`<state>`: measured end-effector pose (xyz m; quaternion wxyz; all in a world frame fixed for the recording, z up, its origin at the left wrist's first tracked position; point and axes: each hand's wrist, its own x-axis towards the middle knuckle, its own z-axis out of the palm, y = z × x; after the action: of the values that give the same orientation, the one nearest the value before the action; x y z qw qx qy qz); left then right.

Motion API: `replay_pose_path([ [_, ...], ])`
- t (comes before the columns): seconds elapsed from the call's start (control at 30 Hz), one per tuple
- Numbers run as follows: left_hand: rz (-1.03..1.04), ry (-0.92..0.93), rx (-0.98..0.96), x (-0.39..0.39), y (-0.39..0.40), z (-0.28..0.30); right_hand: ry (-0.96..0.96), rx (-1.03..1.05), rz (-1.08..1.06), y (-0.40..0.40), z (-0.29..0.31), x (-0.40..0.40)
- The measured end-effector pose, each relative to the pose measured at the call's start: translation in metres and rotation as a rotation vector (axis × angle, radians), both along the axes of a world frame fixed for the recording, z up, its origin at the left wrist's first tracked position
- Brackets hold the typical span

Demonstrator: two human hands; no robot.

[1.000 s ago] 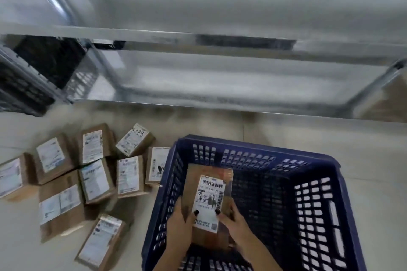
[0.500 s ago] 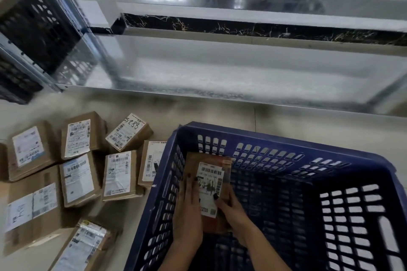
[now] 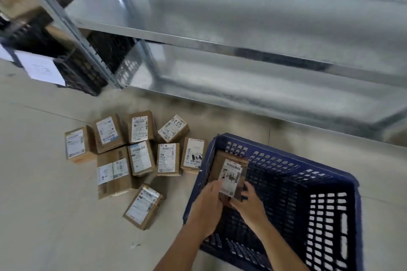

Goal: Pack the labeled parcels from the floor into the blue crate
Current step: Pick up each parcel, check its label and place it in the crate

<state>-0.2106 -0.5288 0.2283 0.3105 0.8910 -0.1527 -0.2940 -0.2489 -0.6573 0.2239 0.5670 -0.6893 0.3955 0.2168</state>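
While my left hand [image 3: 207, 207] and right hand [image 3: 250, 203] clamp fingers on the lower end of a labeled parcel [image 3: 229, 171], I see it inside the blue crate [image 3: 343, 182], against its left wall; more parcels [image 3: 132, 156] lie left-centre on the floor [image 3: 44, 204].

Pale beige smooth floor [image 3: 44, 215] bearing a tight cluster of nine brown cardboard parcels with white printed labels [image 3: 136, 156] at left, touching a dark blue perforated plastic crate [image 3: 330, 215] at right, beneath grey galvanised metal shelving [image 3: 242, 99] standing behind.
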Motion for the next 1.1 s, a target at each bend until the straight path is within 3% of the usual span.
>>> replay_pose_path([
  [0.33,0.357,-0.150,0.200,0.051,0.168,0.270,-0.160,-0.117,0.367,0.093,0.282,0.069],
  [0.63,0.393,-0.324,0.143,0.082,0.216,0.493,-0.406,-0.189,0.575,0.156,0.504,0.112],
  [0.83,0.431,-0.366,0.124,0.063,0.231,0.570,-0.489,-0.284,0.645,0.178,0.581,0.103],
  [1.1,0.399,-0.350,0.155,0.043,0.262,0.589,-0.454,-0.276,0.697,0.221,0.598,0.083],
])
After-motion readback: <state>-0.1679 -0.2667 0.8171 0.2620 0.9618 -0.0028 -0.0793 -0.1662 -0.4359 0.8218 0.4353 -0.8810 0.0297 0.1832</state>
